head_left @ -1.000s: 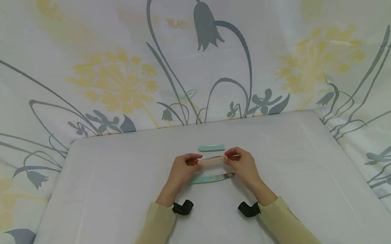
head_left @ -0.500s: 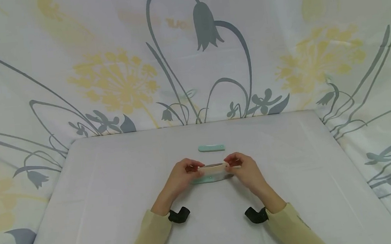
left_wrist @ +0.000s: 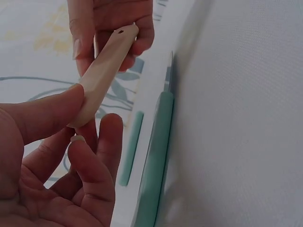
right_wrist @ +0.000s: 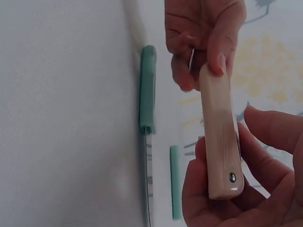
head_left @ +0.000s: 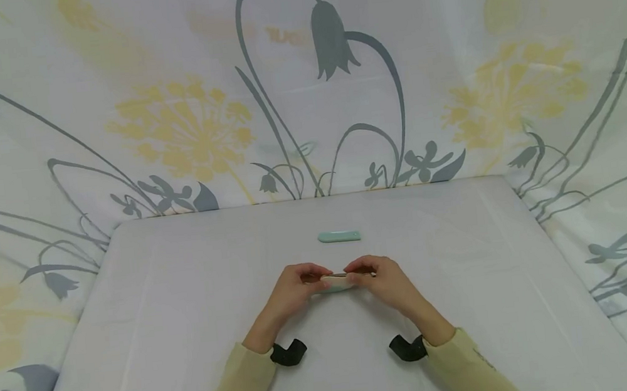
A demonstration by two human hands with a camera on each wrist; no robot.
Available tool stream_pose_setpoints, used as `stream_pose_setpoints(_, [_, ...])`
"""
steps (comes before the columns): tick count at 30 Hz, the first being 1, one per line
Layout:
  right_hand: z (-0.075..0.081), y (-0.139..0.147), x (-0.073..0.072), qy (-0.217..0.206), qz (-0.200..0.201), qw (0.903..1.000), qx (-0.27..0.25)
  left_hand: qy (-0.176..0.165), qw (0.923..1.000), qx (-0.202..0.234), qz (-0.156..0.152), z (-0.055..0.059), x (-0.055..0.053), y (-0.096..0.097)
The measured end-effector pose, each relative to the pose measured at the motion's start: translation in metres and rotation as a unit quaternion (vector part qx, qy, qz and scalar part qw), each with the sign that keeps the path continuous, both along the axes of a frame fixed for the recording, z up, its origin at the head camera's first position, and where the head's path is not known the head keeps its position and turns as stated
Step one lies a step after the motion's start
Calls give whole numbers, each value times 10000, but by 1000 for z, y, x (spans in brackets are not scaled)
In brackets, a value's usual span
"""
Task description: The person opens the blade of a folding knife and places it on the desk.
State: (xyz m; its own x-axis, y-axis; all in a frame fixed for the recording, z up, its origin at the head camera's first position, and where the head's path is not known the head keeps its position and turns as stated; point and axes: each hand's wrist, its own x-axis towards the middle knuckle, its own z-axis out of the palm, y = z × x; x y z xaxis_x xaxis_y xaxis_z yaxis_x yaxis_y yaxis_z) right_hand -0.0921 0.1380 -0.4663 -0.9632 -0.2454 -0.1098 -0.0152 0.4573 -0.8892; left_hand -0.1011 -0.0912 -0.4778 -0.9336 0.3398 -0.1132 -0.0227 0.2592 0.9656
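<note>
Both hands hold a cream-handled folding knife [head_left: 335, 280] low over the white table in the head view. My left hand [head_left: 293, 293] pinches one end between thumb and fingers. At the other end, with the rivet, my right hand [head_left: 383, 282] has its fingers curled round the handle; its thumb looks raised off the face in the right wrist view. The knife's blade appears folded in. Behind and below lies a mint-green folding knife [left_wrist: 158, 146] with its blade out, mostly hidden by the hands in the head view. A folded mint-green knife [head_left: 339, 236] lies farther back.
The white table [head_left: 186, 283] ends at a flower-patterned cloth [head_left: 416, 85] at the back and sides. Black wrist-worn pieces [head_left: 289, 353] stick out inward from both yellow sleeves [head_left: 471, 363].
Both hands have brought the cream-handled knife nearer the person, now in front of the unfolded mint-green knife. The right hand has shifted inward along the handle. The mint-green knives have stayed put.
</note>
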Motion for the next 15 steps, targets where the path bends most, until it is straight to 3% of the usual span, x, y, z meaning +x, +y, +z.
stream_pose_setpoints(8, [-2, -9, 1, 185, 130, 9997, -46, -44, 9999, 35, -87, -1, 4, 4])
stream_pose_setpoints(15, [-1, -13, 2, 325, -157, 9993, 90, -80, 9999, 53, -84, -1, 4, 5])
